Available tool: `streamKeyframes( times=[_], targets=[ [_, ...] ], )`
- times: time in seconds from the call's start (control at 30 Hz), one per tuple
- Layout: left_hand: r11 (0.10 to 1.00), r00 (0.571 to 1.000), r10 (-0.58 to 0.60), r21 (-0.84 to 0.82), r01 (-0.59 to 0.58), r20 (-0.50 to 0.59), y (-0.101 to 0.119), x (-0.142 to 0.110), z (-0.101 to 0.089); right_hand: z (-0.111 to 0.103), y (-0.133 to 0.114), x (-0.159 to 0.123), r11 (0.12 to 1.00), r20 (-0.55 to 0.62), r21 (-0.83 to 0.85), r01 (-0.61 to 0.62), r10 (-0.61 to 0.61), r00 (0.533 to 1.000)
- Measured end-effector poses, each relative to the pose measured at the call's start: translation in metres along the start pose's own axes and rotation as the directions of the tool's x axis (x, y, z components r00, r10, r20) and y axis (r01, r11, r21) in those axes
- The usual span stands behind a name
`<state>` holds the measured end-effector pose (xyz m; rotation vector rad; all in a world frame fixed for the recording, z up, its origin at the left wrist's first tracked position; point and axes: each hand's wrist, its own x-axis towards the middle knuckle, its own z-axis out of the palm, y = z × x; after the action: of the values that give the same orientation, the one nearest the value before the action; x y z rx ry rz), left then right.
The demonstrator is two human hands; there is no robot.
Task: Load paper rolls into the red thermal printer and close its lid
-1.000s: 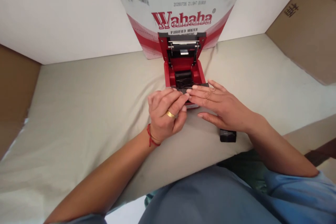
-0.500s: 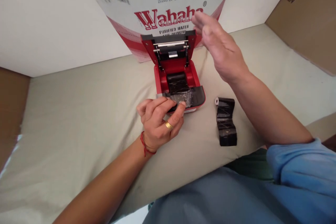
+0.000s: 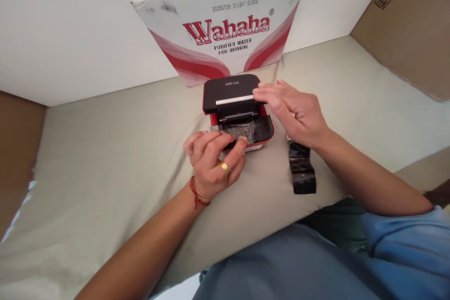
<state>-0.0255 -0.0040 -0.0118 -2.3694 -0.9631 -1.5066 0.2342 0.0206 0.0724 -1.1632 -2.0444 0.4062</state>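
Note:
A small red and black printer [image 3: 268,132] stands on the cloth-covered surface, its black lid [image 3: 230,90] tilted partway down over the red body. At its front lies a shiny dark film [image 3: 242,130], pulled out from inside; the roll seen earlier is now hidden by the lid. My left hand [image 3: 216,161] is closed at the front edge, thumb and fingers pinching the film there. My right hand [image 3: 298,110] rests its outstretched fingers on the right front corner of the lid. Below that hand, a strip of black film [image 3: 303,168] lies partly unrolled, its roll end mostly covered.
A white and red Wahaha water carton [image 3: 228,23] stands right behind the printer, against a white wall. Brown cardboard [image 3: 404,33] borders the right side and another brown panel [image 3: 21,145] the left. The beige cloth [image 3: 105,159] has wrinkles.
My right hand left the film, rose to the raised lid and has swung it forward and down. My left hand has stayed at the printer's front edge.

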Motion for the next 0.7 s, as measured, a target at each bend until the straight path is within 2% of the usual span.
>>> streamKeyframes(
  times=[0.1, 0.17, 0.23, 0.3, 0.37, 0.57, 0.7],
  targets=[
    [0.999, 1.000, 0.014, 0.034, -0.013, -0.005, -0.001, 0.003, -0.001, 0.008, 0.010, -0.017, 0.998, 0.019, -0.004, 0.069, -0.069, 0.997],
    [0.999, 0.999, -0.034, 0.001, 0.035, -0.008, -0.005, 0.006, -0.004, 0.014, 0.016, -0.022, 0.994, -0.010, 0.014, 0.111, -0.111, 0.994],
    [0.985, 0.988, -0.155, -0.077, 0.155, 0.001, -0.012, 0.010, -0.007, 0.018, 0.019, -0.024, 0.987, -0.050, 0.040, 0.155, -0.153, 0.987],
    [0.938, 0.952, -0.303, -0.164, 0.305, 0.041, -0.021, 0.013, -0.010, 0.021, 0.020, -0.024, 0.981, -0.081, 0.058, 0.185, -0.180, 0.980],
    [0.891, 0.920, -0.383, -0.232, 0.391, 0.080, -0.029, 0.015, -0.011, 0.024, 0.020, -0.024, 0.980, -0.103, 0.072, 0.187, -0.179, 0.978],
    [0.878, 0.927, -0.371, -0.308, 0.367, 0.045, -0.040, 0.014, -0.005, 0.026, 0.017, -0.023, 0.984, -0.128, 0.088, 0.157, -0.145, 0.981],
    [0.828, 0.910, -0.402, -0.383, 0.410, 0.105, -0.048, 0.012, -0.002, 0.025, 0.011, -0.018, 0.985, -0.135, 0.111, 0.132, -0.117, 0.984]
  ],
)
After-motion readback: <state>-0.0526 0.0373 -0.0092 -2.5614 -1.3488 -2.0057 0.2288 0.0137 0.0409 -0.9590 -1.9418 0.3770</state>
